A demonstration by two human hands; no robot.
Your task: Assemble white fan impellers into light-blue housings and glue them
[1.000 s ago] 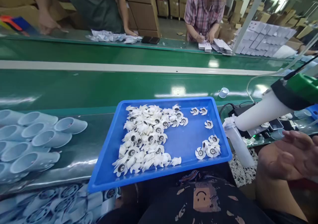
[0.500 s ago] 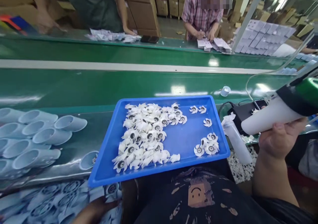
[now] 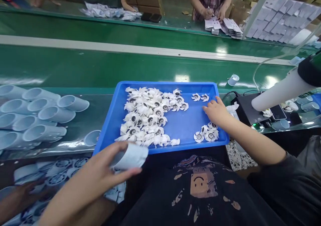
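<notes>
Your left hand [image 3: 102, 172] grasps a light-blue cup [image 3: 134, 156] between thumb and fingers, tilted, at the near-left edge of the blue tray [image 3: 183, 122]. Your right hand [image 3: 217, 113] has come in over the tray's right side, fingers bent down; whether they pinch anything, you can't tell from here. Half a second ago that hand was under the white tube [image 3: 278, 89], right of the tray; now it covers the spot where a lone fan wheel lay. The held cup has come into view since then, while the heap of fan wheels [image 3: 144, 119] stays in the tray's left half.

For room, you have bare blue floor between that heap and the small cluster [image 3: 209, 133] near the tray's right rim. Two more wheels [image 3: 200, 97] sit by its far-right corner. Your right forearm crosses the right rim, with a black box [image 3: 245, 109] beyond it. Left of the tray, a lone cup [image 3: 90, 138] sits just beside the rim; below that, another person's hand [image 3: 32, 188] is among blue parts [image 3: 59, 172].
</notes>
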